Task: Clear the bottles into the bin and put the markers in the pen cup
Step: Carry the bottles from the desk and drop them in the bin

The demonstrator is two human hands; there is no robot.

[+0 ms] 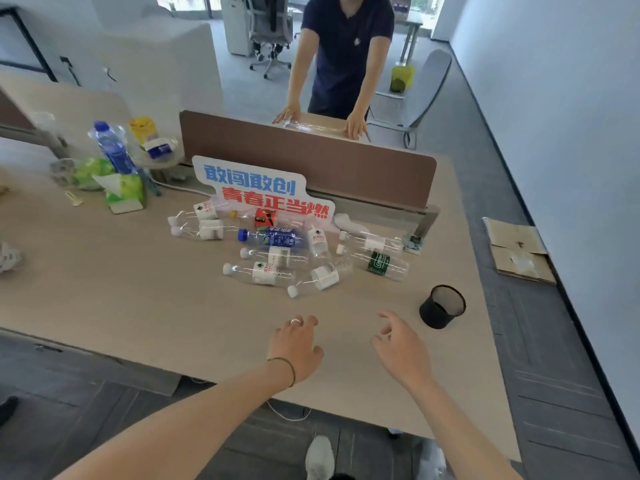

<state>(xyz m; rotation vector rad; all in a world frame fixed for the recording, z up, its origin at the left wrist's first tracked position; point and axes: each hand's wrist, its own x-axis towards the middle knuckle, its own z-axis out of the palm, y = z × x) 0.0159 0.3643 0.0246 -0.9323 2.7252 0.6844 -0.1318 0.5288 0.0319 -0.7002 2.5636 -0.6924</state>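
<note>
desk [104, 289] pale wood, divider [311, 157] at back | bottles [277, 252] lay heaped mid-desk below the sign [256, 188] | pen cup [442, 306] black mesh, right of heap | left hand [297, 348], right hand [401, 348] apart, fingers loose, holding nothing, near desk edge

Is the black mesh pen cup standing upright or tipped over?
Upright: the pen cup stands on its base on the desk, its open rim facing up.

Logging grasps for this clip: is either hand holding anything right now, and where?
Nothing is held. The left hand and right hand hover open above the desk.
</note>
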